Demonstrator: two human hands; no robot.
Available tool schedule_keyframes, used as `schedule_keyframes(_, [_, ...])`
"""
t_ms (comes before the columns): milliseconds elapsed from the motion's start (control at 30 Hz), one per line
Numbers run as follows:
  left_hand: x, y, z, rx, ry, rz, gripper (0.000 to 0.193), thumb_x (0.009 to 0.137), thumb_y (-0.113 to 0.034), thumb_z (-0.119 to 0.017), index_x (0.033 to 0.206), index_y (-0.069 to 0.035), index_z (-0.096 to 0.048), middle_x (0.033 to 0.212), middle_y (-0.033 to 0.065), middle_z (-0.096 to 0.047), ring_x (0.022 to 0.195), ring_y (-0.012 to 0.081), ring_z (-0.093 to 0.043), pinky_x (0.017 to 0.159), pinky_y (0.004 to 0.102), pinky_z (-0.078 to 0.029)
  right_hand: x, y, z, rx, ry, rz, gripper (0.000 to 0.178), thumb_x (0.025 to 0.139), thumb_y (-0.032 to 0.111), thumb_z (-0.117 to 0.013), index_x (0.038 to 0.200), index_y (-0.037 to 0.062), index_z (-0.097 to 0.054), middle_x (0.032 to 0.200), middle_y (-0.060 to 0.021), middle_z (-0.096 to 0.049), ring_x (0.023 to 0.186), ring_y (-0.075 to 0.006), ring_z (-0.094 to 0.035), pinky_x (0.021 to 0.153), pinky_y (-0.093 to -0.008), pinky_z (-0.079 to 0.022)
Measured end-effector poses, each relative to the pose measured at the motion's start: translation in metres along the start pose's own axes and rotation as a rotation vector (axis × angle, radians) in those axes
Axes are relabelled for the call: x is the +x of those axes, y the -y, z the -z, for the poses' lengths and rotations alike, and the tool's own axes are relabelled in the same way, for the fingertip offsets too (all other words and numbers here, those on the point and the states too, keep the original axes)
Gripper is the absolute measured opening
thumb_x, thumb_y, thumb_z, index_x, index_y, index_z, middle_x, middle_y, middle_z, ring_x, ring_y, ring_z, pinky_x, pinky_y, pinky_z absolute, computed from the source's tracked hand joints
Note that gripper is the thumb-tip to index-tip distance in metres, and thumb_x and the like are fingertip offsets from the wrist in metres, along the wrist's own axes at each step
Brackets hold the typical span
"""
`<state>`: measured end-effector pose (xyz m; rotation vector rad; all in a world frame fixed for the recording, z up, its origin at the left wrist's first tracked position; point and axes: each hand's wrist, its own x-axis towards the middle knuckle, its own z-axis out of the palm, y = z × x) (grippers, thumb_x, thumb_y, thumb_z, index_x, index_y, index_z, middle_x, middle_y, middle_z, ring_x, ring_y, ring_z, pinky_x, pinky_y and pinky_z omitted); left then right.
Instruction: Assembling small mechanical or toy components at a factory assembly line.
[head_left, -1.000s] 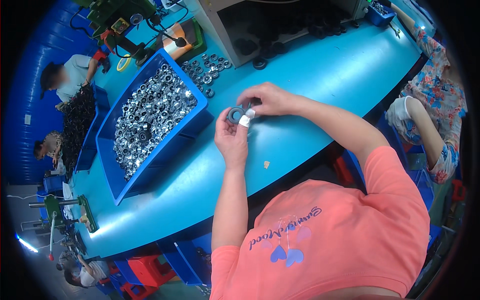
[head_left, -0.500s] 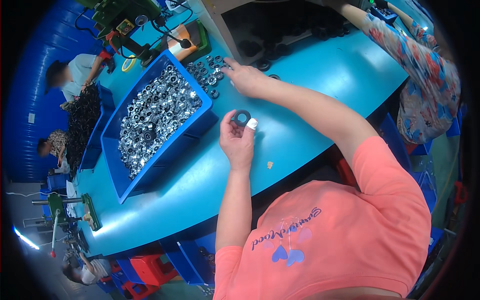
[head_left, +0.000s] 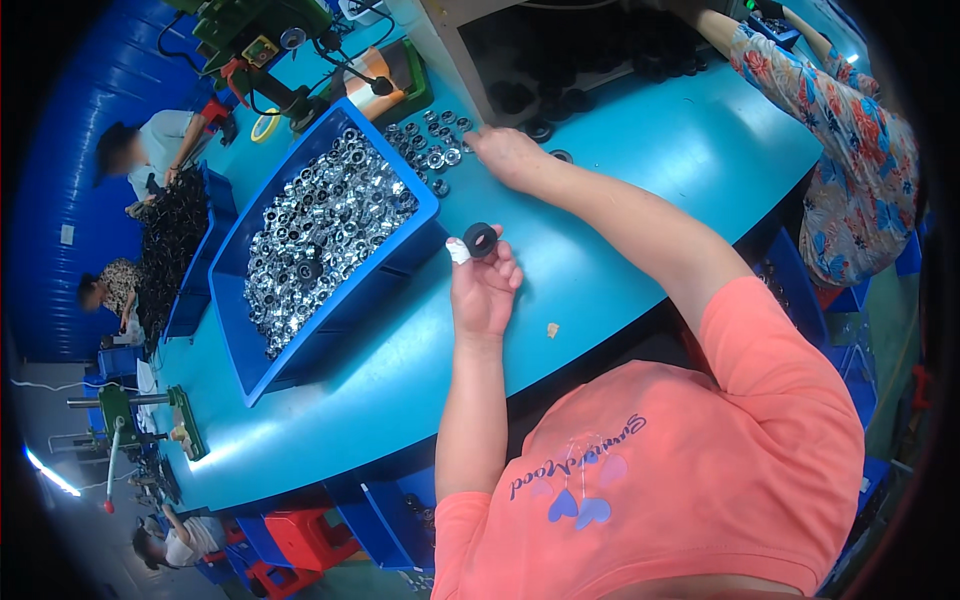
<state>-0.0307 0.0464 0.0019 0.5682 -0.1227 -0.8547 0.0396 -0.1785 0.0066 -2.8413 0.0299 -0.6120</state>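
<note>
My left hand [head_left: 486, 292] is turned palm up and grips a thick black ring [head_left: 481, 240], its hole showing between fingers and thumb. White tape wraps the thumb tip. Farther off, my right hand [head_left: 510, 158] is low over the table, its fingers drawn together at the edge of a group of small shiny metal rings [head_left: 437, 158]; what its fingertips hold, if anything, is hidden. To the left of both hands stands a blue bin [head_left: 345, 318], heaped with shiny metal rings [head_left: 320, 225] of the same look.
Dark round parts [head_left: 575, 100] lie in and before a grey box-like housing [head_left: 470, 60]. A green machine [head_left: 250, 40] stands behind the bin. A person in a flowered sleeve [head_left: 800, 90] works at right; others sit at left. The blue-green table [head_left: 620, 270] bears a small scrap [head_left: 552, 330].
My left hand has turned over with the black ring, bringing the taped thumb to the left. The right hand's fingers have drawn together and back slightly from the metal rings.
</note>
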Motion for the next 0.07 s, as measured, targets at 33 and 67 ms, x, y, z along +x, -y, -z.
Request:
schedule_keyframes(33, [0.0008, -0.0008, 0.0029, -0.045, 0.010, 0.018, 0.056, 0.108, -0.049, -0.042, 0.125, 0.002, -0.060, 0.094, 0.0092, -0.061, 0.071, 0.0160, -0.050, 0.062, 0.0299, -0.044, -0.0048, 0.0001, 0.0018, 0.058, 0.000, -0.009, 0.023, 0.087, 0.004, -0.059, 0.108, -0.0005, -0.065, 0.103, -0.0237, -0.068, 0.097, -0.0412, -0.071, 0.082, -0.0463, -0.060])
schedule_keyframes(67, [0.0022, -0.0013, 0.0056, -0.091, 0.020, 0.036, 0.056, 0.108, -0.049, -0.043, 0.125, 0.001, -0.060, 0.094, 0.0092, -0.060, 0.071, 0.0159, -0.050, 0.061, 0.0302, -0.044, -0.0109, 0.0002, 0.0036, 0.117, 0.000, -0.019, 0.024, 0.087, 0.004, -0.060, 0.110, 0.0028, -0.065, 0.105, -0.0221, -0.069, 0.101, -0.0418, -0.070, 0.085, -0.0471, -0.059])
